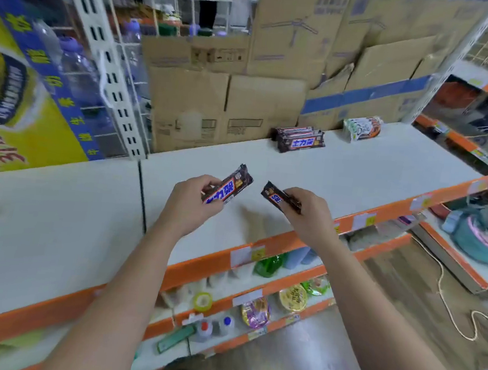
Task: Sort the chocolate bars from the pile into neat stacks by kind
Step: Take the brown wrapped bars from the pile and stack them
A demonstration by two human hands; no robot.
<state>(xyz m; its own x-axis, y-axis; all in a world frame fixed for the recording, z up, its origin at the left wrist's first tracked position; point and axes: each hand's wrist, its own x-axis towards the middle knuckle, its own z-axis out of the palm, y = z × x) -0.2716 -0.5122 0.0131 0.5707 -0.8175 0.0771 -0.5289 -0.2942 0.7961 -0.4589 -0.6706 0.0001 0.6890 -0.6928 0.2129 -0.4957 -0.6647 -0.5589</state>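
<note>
Holding bars (230, 187) — shelf (356, 171) edge near

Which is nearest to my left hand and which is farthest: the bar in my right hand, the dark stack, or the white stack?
1. The bar in the right hand, just right of the left hand.
2. The dark stack, at the back of the shelf.
3. The white stack, at the back, farther right.

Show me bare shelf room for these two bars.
Free: the white shelf top in front of the stack of brown-wrapped bars, and the stretch left of it. Crowded: the back edge by the white-wrapped stack and cardboard boxes.
</note>
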